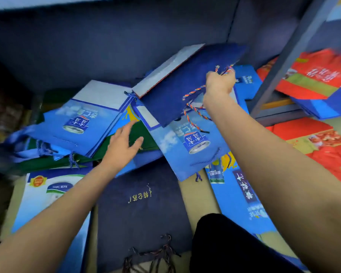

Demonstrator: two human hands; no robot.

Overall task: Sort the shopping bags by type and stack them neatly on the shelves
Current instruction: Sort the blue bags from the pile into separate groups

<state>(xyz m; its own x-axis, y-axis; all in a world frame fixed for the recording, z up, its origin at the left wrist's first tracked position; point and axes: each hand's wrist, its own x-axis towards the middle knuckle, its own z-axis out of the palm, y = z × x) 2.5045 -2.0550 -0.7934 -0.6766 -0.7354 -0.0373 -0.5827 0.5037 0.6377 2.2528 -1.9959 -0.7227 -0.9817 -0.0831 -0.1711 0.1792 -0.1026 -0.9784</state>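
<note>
Right hand [220, 81] is gripping the navy bag [185, 83] by its cord, left hand [122, 142] is spreading flat on the green bag [140, 134]; steadying the pile should help.

A dark blue wall [106, 42] runs behind; tan floor [201, 196] shows below; a dark blurred heap [2, 115] sits left.

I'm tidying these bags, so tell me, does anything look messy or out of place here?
Yes. The light blue bags lie fanned and crooked, with a green bag mixed in under the left hand. The right hand holds a navy bag tilted above them.
</note>
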